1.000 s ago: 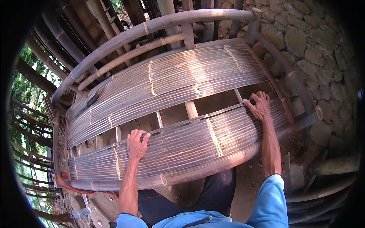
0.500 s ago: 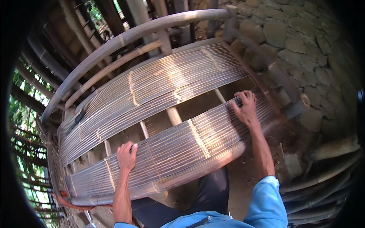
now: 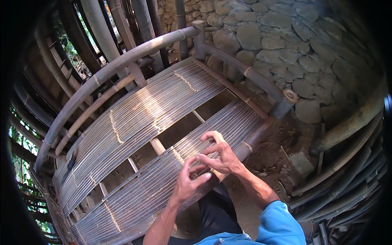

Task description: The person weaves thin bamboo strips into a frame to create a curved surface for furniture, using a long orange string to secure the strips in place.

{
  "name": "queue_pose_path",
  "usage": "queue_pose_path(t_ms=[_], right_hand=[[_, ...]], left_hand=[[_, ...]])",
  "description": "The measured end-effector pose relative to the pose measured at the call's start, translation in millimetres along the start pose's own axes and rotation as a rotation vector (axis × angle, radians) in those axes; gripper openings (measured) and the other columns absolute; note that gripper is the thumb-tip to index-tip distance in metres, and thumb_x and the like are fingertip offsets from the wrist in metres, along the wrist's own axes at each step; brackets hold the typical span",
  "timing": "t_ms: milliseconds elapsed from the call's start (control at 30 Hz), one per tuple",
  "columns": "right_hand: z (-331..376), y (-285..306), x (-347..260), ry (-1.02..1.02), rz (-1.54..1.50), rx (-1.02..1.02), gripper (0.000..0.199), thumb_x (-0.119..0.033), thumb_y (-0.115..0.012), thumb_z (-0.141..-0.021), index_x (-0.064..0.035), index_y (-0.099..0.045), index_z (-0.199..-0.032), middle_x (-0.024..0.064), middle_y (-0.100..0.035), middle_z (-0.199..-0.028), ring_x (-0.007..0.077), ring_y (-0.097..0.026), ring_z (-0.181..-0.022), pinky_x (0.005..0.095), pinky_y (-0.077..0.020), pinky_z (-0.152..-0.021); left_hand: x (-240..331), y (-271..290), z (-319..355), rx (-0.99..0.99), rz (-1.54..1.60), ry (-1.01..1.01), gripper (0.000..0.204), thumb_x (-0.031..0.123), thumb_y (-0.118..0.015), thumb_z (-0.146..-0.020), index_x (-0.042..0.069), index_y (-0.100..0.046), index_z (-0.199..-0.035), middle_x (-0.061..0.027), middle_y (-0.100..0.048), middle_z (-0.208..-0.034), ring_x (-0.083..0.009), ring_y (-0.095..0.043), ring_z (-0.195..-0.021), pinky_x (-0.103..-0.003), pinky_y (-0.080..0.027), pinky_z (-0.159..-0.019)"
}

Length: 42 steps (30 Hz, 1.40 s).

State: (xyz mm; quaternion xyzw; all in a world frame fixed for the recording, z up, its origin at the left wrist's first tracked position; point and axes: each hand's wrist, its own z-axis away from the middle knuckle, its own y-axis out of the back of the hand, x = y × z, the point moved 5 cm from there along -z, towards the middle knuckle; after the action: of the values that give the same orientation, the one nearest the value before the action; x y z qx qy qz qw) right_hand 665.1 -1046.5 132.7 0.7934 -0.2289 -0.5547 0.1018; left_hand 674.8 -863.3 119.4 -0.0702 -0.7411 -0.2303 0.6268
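Above the front strip of a bamboo bench seat (image 3: 234,126), my two hands are close together. My left hand (image 3: 188,183) has its thumb stretched out and its fingers bent, with nothing visible in it. My right hand (image 3: 222,157) is curved, fingers apart, and no object shows in it; its thumb tip overlaps the left fingers, and I cannot tell whether they touch. Thin slats form the seat, tied across with pale binding (image 3: 115,126). A long gap separates the front strip from the back slat panel (image 3: 134,104), with crosspieces (image 3: 157,145) showing in it.
A curved bamboo backrest rail (image 3: 122,57) runs along the far side, and a bamboo armrest (image 3: 261,79) closes the right end. A dark object (image 3: 71,161) lies at the seat's left. Beyond are a stone wall (image 3: 281,49) and stacked bamboo poles (image 3: 347,179).
Both hands have left the front strip's far edge and come together over its middle. The view has turned, so the bench sits further left and more stone wall shows.
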Motion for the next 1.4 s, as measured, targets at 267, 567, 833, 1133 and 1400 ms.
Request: queue_pose_path(t_ms=[267,567,833,1133,1400], right_hand=[[-36.0,21.1,-20.1,0.053,-0.396,-0.665,0.032,-0.034,-0.078,-0.094,-0.0036,-0.081,-0.083,0.0136,-0.072,-0.113,0.0259,-0.069,-0.107,0.0391,-0.0541,-0.091],[-107.9,74.0,65.6,0.034,0.536,-0.174,0.033,-0.034,-0.066,-0.090,-0.0085,-0.081,-0.106,0.0170,-0.077,-0.105,0.0341,-0.069,-0.097,0.0455,-0.0526,-0.094],[-132.0,17.9,152.2,-0.111,0.689,-0.298,0.037,-0.027,-0.051,-0.091,-0.0187,-0.074,-0.118,0.0159,-0.076,-0.094,0.0362,-0.072,-0.094,0.0515,-0.0502,-0.094],[-128.4,14.5,159.6,-0.251,0.704,-0.359,0.029,-0.027,-0.055,-0.091,-0.0115,-0.077,-0.100,0.0198,-0.073,-0.098,0.0354,-0.069,-0.101,0.0527,-0.0466,-0.091],[-34.1,34.8,33.3,0.280,0.427,0.018,0.014,-0.011,-0.078,-0.080,-0.0114,-0.067,-0.087,0.0150,-0.050,-0.132,0.0355,-0.047,-0.127,0.0500,-0.0334,-0.107]], left_hand=[[59.2,53.8,-9.6,-0.431,0.046,0.375,0.024,0.022,-0.064,-0.104,0.002,-0.074,-0.113,0.0058,-0.052,-0.065,-0.0030,-0.042,-0.056,-0.022,-0.034,-0.051],[-37.1,179.7,-111.4,0.205,-0.434,0.176,0.013,0.014,-0.080,-0.084,0.001,-0.082,-0.085,0.0008,-0.067,-0.062,-0.0058,-0.053,-0.055,-0.027,-0.044,-0.053],[-150.5,-41.1,-231.9,-0.152,-0.578,0.226,0.020,0.016,-0.070,-0.080,0.005,-0.081,-0.093,-0.0247,-0.076,-0.094,-0.0389,-0.076,-0.084,-0.043,-0.059,-0.078],[-127.0,-70.6,-236.5,-0.149,-0.308,0.397,0.029,0.017,-0.068,-0.082,-0.005,-0.074,-0.100,-0.0174,-0.072,-0.084,-0.0307,-0.068,-0.076,-0.043,-0.054,-0.075],[1.1,-43.1,-112.8,-0.213,-0.608,-0.425,0.018,0.010,-0.072,-0.084,-0.002,-0.071,-0.097,-0.0238,-0.054,-0.134,-0.0421,-0.046,-0.131,-0.050,-0.043,-0.110]])
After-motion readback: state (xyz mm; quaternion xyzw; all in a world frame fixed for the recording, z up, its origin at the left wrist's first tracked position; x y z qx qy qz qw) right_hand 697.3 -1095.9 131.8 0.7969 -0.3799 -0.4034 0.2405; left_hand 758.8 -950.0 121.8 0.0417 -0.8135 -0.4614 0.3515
